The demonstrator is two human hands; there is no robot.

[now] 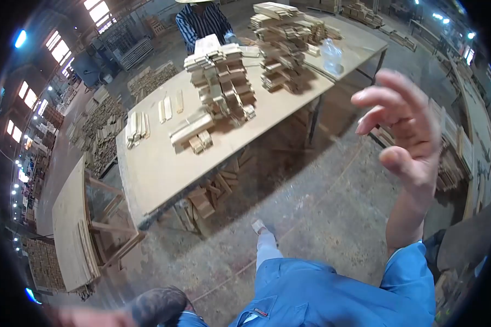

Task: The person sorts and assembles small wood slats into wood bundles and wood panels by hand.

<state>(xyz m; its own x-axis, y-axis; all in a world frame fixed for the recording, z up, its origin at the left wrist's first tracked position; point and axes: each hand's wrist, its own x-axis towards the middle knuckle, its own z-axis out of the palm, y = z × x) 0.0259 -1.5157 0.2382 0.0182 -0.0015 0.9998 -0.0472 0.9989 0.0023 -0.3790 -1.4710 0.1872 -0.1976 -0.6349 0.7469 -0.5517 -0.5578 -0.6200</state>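
My right hand (pixel 406 128) is raised at the right, palm turned inward, its fingers curved and apart with nothing between them. My left hand (pixel 90 317) is a blur at the bottom left edge, so its fingers cannot be made out. Neither touches the long worktable (pixel 147 188) ahead of me. On that table stand a tall stack of wooden slats (pixel 221 82) and a second stack of slats (pixel 281 52). A low pile of slats (pixel 191 131) lies in front, with a small bundle of slats (pixel 138 126) toward the left end.
A co-worker in a striped shirt (pixel 204 22) stands behind the table. A clear plastic bottle (pixel 331 57) is near its right side. At the left a leaning board (pixel 71 229) rests by a wooden frame. Wood offcuts (pixel 202 201) lie beneath the table; lumber piles (pixel 101 125) cover floor beyond.
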